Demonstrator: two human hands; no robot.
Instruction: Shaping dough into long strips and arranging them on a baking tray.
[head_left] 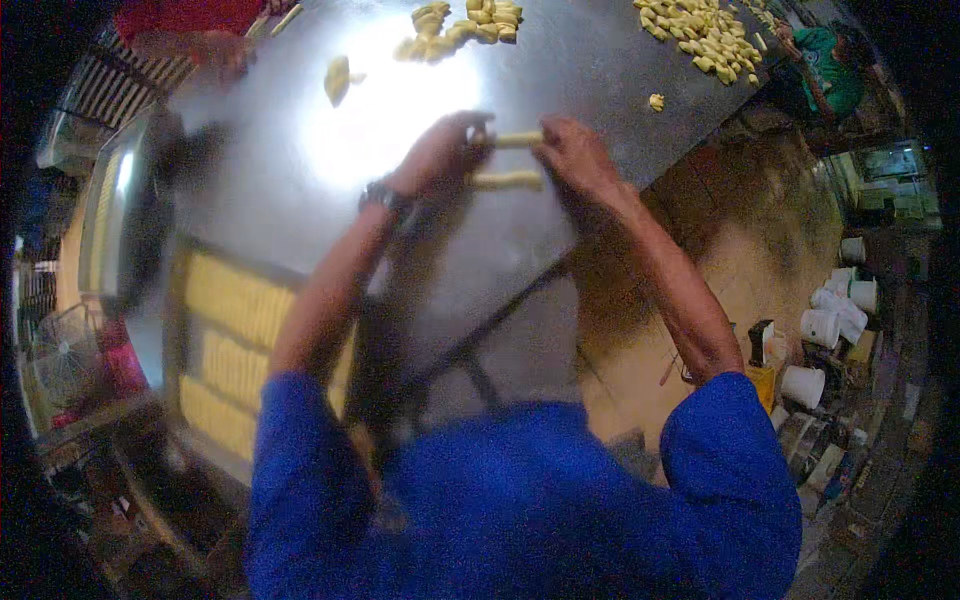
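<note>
Above the metal table (500, 235) a thin pale-yellow dough stick (517, 140) spans level between my two hands. My left hand (447, 152), with a watch at the wrist, is closed at its left end and somewhat blurred. At the other end, my right hand (578, 155) pinches it with bent fingers. A second dough stick (505, 180) lies just nearer to me, roughly parallel; its left end is close under my left hand, and whether that hand touches it I cannot tell.
Dough pieces (465, 25) sit in a cluster at the far side, with a larger heap (705, 38) at the far right. A tray (175, 345) of lined-up dough sticks stands left of me. Other people, in red (185, 15) and green (832, 75), are nearby. White buckets (803, 385) stand right.
</note>
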